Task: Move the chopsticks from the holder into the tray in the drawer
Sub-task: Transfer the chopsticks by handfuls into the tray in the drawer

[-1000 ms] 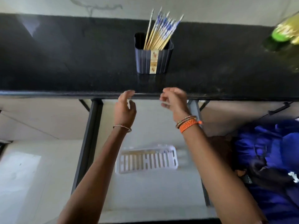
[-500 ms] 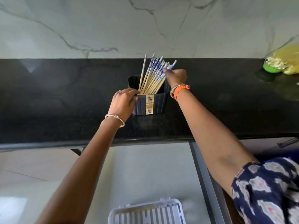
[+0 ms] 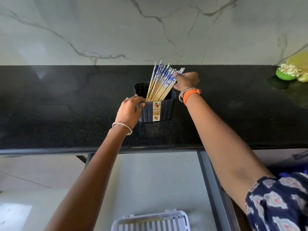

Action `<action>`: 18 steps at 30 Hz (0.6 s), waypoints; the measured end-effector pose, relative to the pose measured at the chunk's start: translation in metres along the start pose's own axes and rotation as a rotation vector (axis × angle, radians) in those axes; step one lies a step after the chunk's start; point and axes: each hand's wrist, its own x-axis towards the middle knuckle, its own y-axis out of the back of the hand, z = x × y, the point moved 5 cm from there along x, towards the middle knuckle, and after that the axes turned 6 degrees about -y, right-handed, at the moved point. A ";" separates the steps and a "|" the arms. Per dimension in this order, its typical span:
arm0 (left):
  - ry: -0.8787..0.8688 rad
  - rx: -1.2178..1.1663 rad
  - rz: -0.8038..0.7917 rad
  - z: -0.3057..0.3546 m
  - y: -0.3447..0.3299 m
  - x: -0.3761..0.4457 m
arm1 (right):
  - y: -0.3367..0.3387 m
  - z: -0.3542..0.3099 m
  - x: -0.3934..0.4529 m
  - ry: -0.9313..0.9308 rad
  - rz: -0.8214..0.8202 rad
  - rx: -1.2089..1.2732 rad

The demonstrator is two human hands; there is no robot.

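Note:
A dark ribbed holder with a flowered label stands on the black counter. A bundle of bamboo chopsticks with blue-and-white tops leans to the right inside it. My left hand grips the holder's left front corner. My right hand is at the bundle's right side, fingers closed around the tops of the rightmost chopsticks. Below, the open drawer holds a white slotted tray at the bottom edge of the view.
A marble wall rises behind the counter. A green bowl with pale pieces and a yellow bag sit at the far right of the counter. The drawer's grey side rail runs along its right.
Both hands rose from the drawer front to the counter. The left took hold of the holder, the right closed on the chopstick tops. The view tilted up toward the wall.

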 end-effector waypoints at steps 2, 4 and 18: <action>0.033 -0.027 0.005 0.003 0.005 -0.001 | 0.008 -0.006 -0.005 0.005 0.029 0.033; 0.052 -0.047 0.019 0.008 0.011 -0.001 | 0.019 -0.019 -0.012 0.037 0.072 0.065; 0.186 -0.224 0.140 0.041 0.027 -0.094 | 0.158 -0.005 -0.132 -0.085 0.224 0.806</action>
